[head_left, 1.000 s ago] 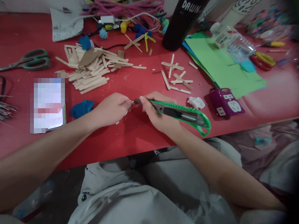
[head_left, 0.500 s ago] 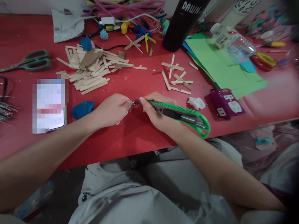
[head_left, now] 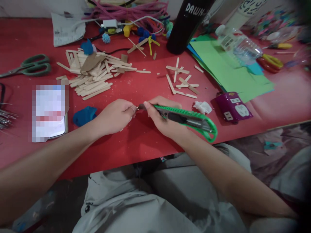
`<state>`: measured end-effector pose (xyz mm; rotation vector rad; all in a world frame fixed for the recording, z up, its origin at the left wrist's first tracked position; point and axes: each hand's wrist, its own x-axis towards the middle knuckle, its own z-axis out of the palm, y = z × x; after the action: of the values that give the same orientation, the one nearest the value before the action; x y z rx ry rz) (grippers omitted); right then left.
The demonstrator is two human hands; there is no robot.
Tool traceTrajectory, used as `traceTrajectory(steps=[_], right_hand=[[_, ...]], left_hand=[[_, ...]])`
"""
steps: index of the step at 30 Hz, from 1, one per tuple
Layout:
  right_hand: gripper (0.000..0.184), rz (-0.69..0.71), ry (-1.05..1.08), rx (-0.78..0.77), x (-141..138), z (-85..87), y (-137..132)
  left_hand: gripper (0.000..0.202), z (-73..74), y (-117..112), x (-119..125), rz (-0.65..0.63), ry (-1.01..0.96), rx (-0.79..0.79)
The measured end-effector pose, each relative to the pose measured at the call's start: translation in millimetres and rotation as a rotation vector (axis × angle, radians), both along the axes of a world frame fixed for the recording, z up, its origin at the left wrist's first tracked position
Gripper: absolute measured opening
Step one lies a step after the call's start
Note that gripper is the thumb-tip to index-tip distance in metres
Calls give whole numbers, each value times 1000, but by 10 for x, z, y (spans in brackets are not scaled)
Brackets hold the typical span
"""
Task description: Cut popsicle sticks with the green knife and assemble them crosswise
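My right hand (head_left: 163, 116) is wrapped round a green box cutter (head_left: 188, 119), its looped end pointing right and its blade end toward my other hand. The fingers of my left hand (head_left: 116, 115) are pinched on a small pale piece, apparently a craft stick (head_left: 137, 108), mostly hidden by the fingers. The blade end meets or nearly meets this piece; contact cannot be made out. Both hands are just above the red table (head_left: 141, 142). A crumpled blue piece (head_left: 84, 116) lies beside my left wrist.
A pile of craft sticks (head_left: 97, 85) lies behind my left hand, with scissors (head_left: 36, 66) and a phone (head_left: 50, 111) to the left. Crossed sticks (head_left: 178, 69), crumpled tissue (head_left: 202, 107), a purple adapter (head_left: 232, 106), green paper (head_left: 225, 61) and a black bottle (head_left: 186, 29) are rightward.
The whole view has shifted slightly, so the table's things sit a little further left. Both hands keep their grips and nearly the same places, with a slightly wider gap between the fingertips.
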<state>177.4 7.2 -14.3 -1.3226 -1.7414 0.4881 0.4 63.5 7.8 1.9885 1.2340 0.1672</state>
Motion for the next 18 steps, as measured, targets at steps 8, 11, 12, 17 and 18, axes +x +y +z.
traceTrajectory(steps=[8, 11, 12, 17, 18], right_hand=[[26, -5, 6, -4, -6, -17, 2], [22, 40, 10, 43, -13, -28, -1], [20, 45, 7, 59, -12, -27, 0], [24, 19, 9, -30, 20, -2, 22], [24, 36, 12, -20, 22, 1, 25]], left_hand=[[31, -15, -1, -8, -12, 2, 37], [28, -12, -5, -8, -18, 9, 49], [28, -10, -6, -7, -20, 10, 49], [27, 2, -16, -5, -15, -5, 32], [26, 2, -18, -4, -12, -1, 27]])
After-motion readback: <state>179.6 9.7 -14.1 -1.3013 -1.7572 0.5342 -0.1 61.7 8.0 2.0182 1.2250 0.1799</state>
